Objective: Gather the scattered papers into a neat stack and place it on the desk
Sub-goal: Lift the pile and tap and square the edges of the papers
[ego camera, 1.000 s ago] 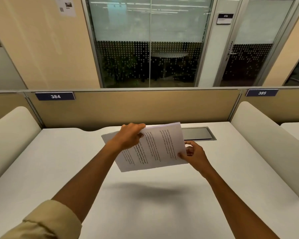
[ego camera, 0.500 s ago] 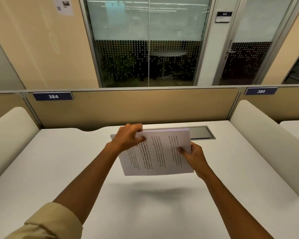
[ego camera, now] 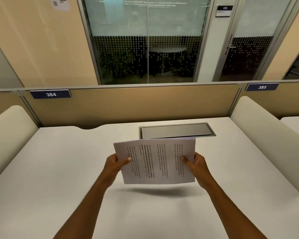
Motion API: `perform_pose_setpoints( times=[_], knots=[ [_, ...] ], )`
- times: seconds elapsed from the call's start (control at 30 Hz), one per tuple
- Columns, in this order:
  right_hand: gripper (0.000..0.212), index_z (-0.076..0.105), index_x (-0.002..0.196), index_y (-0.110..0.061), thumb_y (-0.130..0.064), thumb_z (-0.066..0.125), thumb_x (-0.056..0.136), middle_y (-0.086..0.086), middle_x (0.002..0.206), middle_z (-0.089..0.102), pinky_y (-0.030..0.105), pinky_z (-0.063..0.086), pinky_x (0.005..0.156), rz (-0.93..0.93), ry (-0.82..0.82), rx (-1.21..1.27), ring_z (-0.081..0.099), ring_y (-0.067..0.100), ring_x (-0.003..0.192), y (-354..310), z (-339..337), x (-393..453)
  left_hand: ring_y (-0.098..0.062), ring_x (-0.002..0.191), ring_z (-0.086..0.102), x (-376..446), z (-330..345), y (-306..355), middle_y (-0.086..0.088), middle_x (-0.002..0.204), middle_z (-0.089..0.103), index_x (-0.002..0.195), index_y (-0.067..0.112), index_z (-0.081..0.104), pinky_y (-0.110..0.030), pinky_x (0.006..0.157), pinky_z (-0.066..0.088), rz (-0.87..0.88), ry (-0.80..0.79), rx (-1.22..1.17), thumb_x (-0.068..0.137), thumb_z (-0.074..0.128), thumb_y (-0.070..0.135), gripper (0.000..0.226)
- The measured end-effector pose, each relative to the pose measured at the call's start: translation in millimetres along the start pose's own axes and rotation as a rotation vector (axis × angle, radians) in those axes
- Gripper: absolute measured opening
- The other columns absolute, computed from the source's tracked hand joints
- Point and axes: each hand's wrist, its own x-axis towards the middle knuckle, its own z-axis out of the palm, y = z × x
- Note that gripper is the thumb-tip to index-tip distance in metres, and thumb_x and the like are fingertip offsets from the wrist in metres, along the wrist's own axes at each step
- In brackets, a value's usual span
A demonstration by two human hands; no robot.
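A stack of printed white papers hangs in the air above the white desk, its shadow just beneath it. The sheets look squared up, with the text running sideways. My left hand grips the stack's left edge, thumb on top. My right hand grips the right edge the same way. The fingers under the sheets are hidden. No loose sheets lie on the desk.
A grey metal cable hatch is set into the desk just beyond the stack. Cream padded dividers stand at the left and right. A tan partition labelled 384 closes the back.
My left hand has slid from the stack's top corner down to its left edge. The sheets have squared up and the stack has come closer to me.
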Motion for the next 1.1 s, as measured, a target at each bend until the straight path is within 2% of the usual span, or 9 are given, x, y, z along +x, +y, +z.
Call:
perform_pose_setpoints(
  times=[0.07,0.17,0.27,0.4,0.47,0.53,0.8,1.0,1.1],
  knots=[
    [0.025,0.060,0.116,-0.018,-0.018,0.063,0.091,0.006,0.105,0.072,0.038,0.060,0.071,0.007,0.023,0.020,0.070,0.027,0.088,5.8,5.5,-4.2,-0.034,0.097,0.070,-7.0,9.7,-16.7,-0.007,0.098,0.077,0.103,0.011,0.068,-0.036,0.078,0.060,-0.007,0.077,-0.022,0.083,0.072,0.008,0.020],
    [0.030,0.058,0.121,-0.013,-0.017,0.063,0.092,0.006,0.107,0.069,0.027,0.058,0.068,0.014,0.067,0.043,0.068,0.024,0.091,14.4,14.0,-8.9,-0.027,0.091,0.071,-14.4,22.7,-29.6,-0.003,0.095,0.076,0.101,0.014,0.068,-0.029,0.070,0.059,0.028,0.196,-0.015,0.087,0.066,0.007,0.016],
    [0.028,0.057,0.119,-0.017,-0.017,0.062,0.092,0.003,0.104,0.067,0.026,0.056,0.069,0.037,0.141,0.067,0.067,0.025,0.093,20.4,23.7,-11.2,-0.026,0.089,0.070,-18.0,32.6,-33.5,-0.006,0.099,0.073,0.105,0.015,0.066,-0.031,0.071,0.058,0.067,0.274,0.041,0.090,0.064,0.011,0.016],
    [0.027,0.055,0.118,-0.022,-0.018,0.062,0.092,0.002,0.103,0.065,0.031,0.058,0.075,0.051,0.181,0.076,0.065,0.025,0.093,21.9,29.5,-10.6,-0.020,0.087,0.069,-21.8,38.6,-32.2,0.000,0.097,0.070,0.110,0.017,0.062,-0.021,0.063,0.058,0.115,0.334,0.104,0.093,0.061,0.014,0.018],
    [0.029,0.054,0.119,-0.021,-0.017,0.062,0.092,0.003,0.105,0.065,0.035,0.056,0.081,0.057,0.178,0.076,0.064,0.025,0.095,25.5,31.1,-11.8,-0.018,0.086,0.068,-24.0,36.4,-35.9,0.001,0.097,0.069,0.111,0.019,0.061,-0.019,0.061,0.058,0.124,0.345,0.118,0.093,0.061,0.015,0.018],
    [0.030,0.055,0.121,-0.018,-0.016,0.062,0.092,0.005,0.108,0.065,0.036,0.056,0.083,0.075,0.167,0.081,0.064,0.026,0.099,35.8,32.8,-15.8,-0.019,0.089,0.068,-28.5,32.4,-45.4,0.000,0.100,0.070,0.112,0.018,0.062,-0.022,0.065,0.060,0.116,0.336,0.142,0.092,0.062,0.016,0.020],
    [0.033,0.056,0.125,-0.016,-0.013,0.062,0.092,0.007,0.112,0.066,0.032,0.055,0.085,0.128,0.122,0.063,0.063,0.026,0.106,60.8,33.3,-24.8,-0.025,0.102,0.067,-39.8,21.3,-78.2,-0.005,0.110,0.068,0.123,0.016,0.058,-0.022,0.076,0.060,0.091,0.280,0.239,0.093,0.059,0.010,0.031],
    [0.035,0.052,0.126,-0.022,-0.014,0.060,0.093,0.005,0.113,0.064,0.043,0.055,0.089,0.099,0.112,0.046,0.063,0.025,0.104,50.9,34.1,-19.2,-0.023,0.100,0.065,-32.0,23.5,-68.3,-0.005,0.110,0.066,0.128,0.014,0.054,-0.031,0.081,0.059,0.123,0.302,0.247,0.095,0.056,0.011,0.033],
    [0.037,0.052,0.129,-0.019,-0.014,0.060,0.093,0.005,0.113,0.064,0.045,0.054,0.091,0.098,0.115,0.042,0.062,0.025,0.104,51.9,33.0,-19.9,-0.019,0.098,0.065,-33.0,21.2,-70.2,-0.003,0.108,0.066,0.127,0.016,0.054,-0.020,0.074,0.059,0.142,0.312,0.256,0.095,0.056,0.011,0.032]
  ],
)
